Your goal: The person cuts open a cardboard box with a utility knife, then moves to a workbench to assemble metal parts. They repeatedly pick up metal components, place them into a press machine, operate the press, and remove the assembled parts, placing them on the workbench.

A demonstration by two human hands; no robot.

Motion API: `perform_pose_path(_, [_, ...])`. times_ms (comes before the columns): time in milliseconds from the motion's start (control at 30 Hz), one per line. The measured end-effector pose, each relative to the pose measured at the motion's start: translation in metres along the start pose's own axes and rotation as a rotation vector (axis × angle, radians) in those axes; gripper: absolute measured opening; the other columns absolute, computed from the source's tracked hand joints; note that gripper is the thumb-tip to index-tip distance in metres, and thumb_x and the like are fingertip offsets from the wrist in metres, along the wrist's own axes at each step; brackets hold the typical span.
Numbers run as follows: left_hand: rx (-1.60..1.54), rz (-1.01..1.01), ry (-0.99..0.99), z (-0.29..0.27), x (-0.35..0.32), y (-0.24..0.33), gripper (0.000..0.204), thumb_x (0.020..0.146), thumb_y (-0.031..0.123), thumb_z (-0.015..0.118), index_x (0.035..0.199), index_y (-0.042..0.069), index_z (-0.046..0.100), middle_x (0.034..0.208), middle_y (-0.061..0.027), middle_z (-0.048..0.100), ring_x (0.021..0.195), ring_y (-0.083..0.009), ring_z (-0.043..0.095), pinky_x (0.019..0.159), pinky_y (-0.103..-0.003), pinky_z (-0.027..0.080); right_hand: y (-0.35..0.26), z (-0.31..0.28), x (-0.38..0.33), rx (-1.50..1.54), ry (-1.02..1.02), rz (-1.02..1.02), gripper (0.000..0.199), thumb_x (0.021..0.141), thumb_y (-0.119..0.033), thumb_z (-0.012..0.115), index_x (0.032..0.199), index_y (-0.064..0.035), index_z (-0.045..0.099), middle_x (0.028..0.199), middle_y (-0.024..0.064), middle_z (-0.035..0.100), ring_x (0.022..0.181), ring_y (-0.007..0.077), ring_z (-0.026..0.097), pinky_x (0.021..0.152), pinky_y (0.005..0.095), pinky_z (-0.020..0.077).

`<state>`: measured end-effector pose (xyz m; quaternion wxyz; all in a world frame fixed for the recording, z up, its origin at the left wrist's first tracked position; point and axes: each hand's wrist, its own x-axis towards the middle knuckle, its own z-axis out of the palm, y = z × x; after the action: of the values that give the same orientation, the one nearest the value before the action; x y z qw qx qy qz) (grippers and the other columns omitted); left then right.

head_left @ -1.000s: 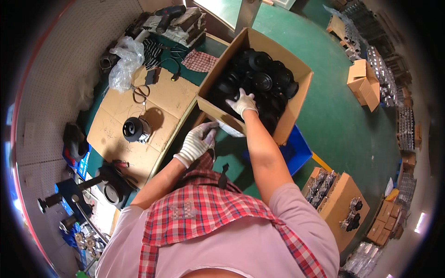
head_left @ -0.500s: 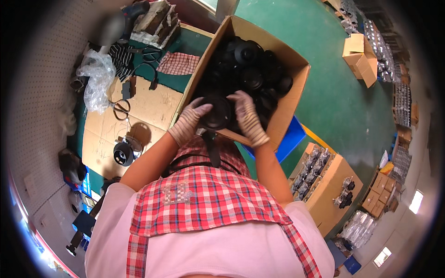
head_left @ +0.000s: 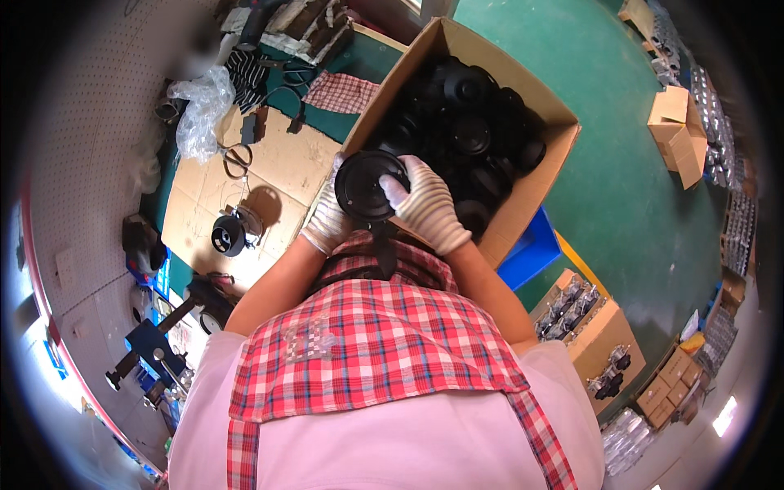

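Note:
A black round dish-shaped part [head_left: 359, 189] is held up in front of my apron, at the near edge of an open cardboard box [head_left: 545, 196]. My left hand [head_left: 328, 214], in a striped knit glove, grips its left side; most of those fingers are hidden behind the part. From the right, my right hand [head_left: 429, 204], gloved the same way, has its thumb on the part's face and its fingers at the rim. Several similar black round parts [head_left: 470, 133] lie heaped inside the box.
To the left, a cardboard sheet [head_left: 192, 196] on the bench carries scissors [head_left: 237, 161] and a small black-and-silver assembly [head_left: 229, 235]. Clear plastic wrap [head_left: 204, 114] and a checked cloth [head_left: 341, 91] lie beyond. A blue bin [head_left: 531, 249] and a carton of metal parts [head_left: 608, 335] stand right.
The black part has come up out of the box toward me, its face now turned to view. My right hand has closed in onto it from the right.

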<state>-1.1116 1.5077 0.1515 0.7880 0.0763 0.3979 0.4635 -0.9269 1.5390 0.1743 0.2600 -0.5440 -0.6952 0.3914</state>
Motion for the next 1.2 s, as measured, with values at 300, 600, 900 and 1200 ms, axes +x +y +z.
perform_pose_path(300, [-0.109, 0.013, 0.099, -0.016, -0.052, -0.007, 0.078, 0.095, 0.072, 0.047, 0.140, 0.008, 0.051, 0.133, -0.0148, 0.062, 0.122, -0.0279, 0.061, 0.109, -0.046, 0.048, -0.012, -0.001, -0.004, 0.187, -0.242, 0.039, 0.061, 0.088, -0.046, 0.071, 0.131, -0.0061, 0.053, 0.107, 0.0192, 0.069, 0.093, 0.0400, 0.068, 0.084, 0.0466, 0.0546])
perform_pose_path(600, [-0.268, 0.070, 0.111, -0.043, -0.073, -0.014, 0.079, 0.095, 0.073, 0.046, 0.140, 0.009, 0.053, 0.135, -0.0118, 0.062, 0.122, -0.0269, 0.060, 0.110, -0.046, 0.047, 0.133, 0.067, 0.105, -1.025, -0.403, -0.472, 0.065, 0.090, -0.016, 0.057, 0.152, -0.0152, 0.038, 0.135, 0.0113, 0.059, 0.121, 0.0279, 0.059, 0.104, 0.0424, 0.0457])
perform_pose_path(900, [-0.384, 0.143, 0.021, -0.037, -0.055, -0.009, 0.078, 0.097, 0.069, 0.044, 0.143, 0.006, 0.049, 0.136, -0.0150, 0.061, 0.123, -0.0283, 0.060, 0.113, -0.048, 0.045, 0.105, 0.016, 0.075, 0.268, 0.280, 0.035, 0.050, 0.090, -0.024, 0.070, 0.132, -0.0058, 0.052, 0.115, 0.0172, 0.061, 0.103, 0.0298, 0.063, 0.087, 0.0397, 0.0536])
perform_pose_path(1200, [-0.150, 0.189, 0.124, -0.046, -0.028, -0.020, 0.068, 0.104, 0.061, 0.039, 0.136, 0.004, 0.056, 0.129, -0.0139, 0.066, 0.115, -0.0233, 0.065, 0.102, -0.040, 0.054, -0.064, -0.001, 0.005, 0.403, -0.286, 0.059, 0.035, 0.091, -0.016, 0.060, 0.121, 0.0006, 0.056, 0.117, 0.0237, 0.064, 0.105, 0.0384, 0.062, 0.096, 0.0417, 0.0503])
